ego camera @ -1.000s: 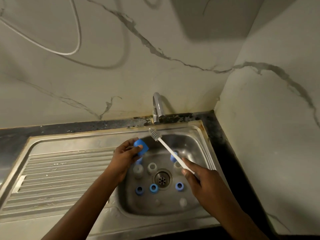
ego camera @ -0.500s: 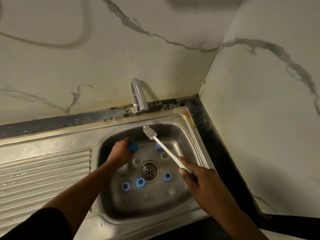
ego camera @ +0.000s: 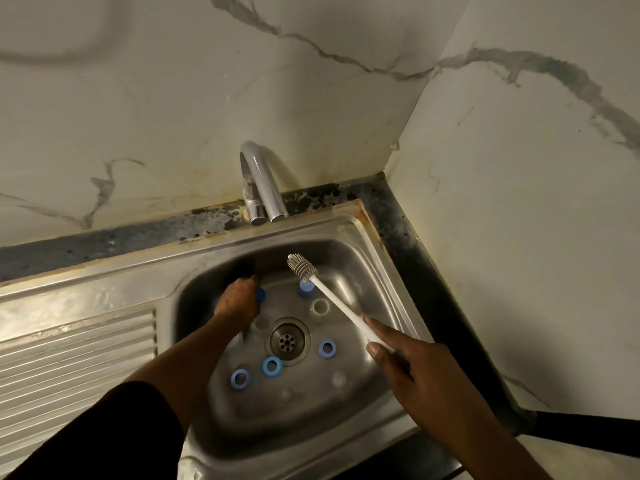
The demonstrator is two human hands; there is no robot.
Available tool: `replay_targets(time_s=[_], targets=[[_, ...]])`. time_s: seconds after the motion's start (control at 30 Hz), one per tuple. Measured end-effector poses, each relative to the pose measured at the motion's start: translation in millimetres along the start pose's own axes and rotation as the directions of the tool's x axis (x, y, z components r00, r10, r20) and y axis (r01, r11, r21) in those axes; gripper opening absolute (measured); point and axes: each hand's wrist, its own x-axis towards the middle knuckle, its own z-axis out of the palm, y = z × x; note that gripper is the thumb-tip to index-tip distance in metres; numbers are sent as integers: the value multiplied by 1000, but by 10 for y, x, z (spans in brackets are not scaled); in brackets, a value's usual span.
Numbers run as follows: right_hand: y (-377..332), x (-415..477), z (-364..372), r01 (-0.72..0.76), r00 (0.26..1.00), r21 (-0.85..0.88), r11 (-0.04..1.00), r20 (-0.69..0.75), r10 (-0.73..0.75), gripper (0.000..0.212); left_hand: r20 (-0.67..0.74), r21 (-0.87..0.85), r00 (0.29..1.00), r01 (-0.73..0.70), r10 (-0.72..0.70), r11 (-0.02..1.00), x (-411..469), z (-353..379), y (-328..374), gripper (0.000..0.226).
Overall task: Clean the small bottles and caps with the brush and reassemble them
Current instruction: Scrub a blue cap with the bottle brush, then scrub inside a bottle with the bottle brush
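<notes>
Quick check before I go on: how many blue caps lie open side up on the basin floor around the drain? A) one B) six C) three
C: three blue caps show as open rings, two on the near left of the drain and one to its right.
</notes>
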Motion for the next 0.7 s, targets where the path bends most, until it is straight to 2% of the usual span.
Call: replay_targets(time_s=[0.1,0.23,0.4,0.47,0.53,0.6,0.7], targets=[[-2,10,8,-7,1000,-15,1000,3,7,58,5,-14,1000,15,-15,1000,25,1,-21,53],[-18,30,7,-5,1000,-24,1000,-1,5,52,-15,-42,1000,3,-4,999,-40,-89,4,48],[-17,63,55,39,999,-14,999,-29,-40,54,-47,-58,991,-125,123,990,-324,-206,124,41],[-11,69,75,59,998,-9,998,-31,-59,55,19,82,982,-190,189,978,-442,-178,144,59],[-34,61,78,72,997,-5,997,-16,-72,52,88,339,972,-236,219,911,-503,-139,121,76],[-55,42,66,84,996,-9,996,-13,-84,50,118,479,974,-228,195,847,-546,-102,98,76],[-64,14,37,89,996,-8,996,-18,-89,49,97,485,982,-190,164,854,-577,-74,105,61]])
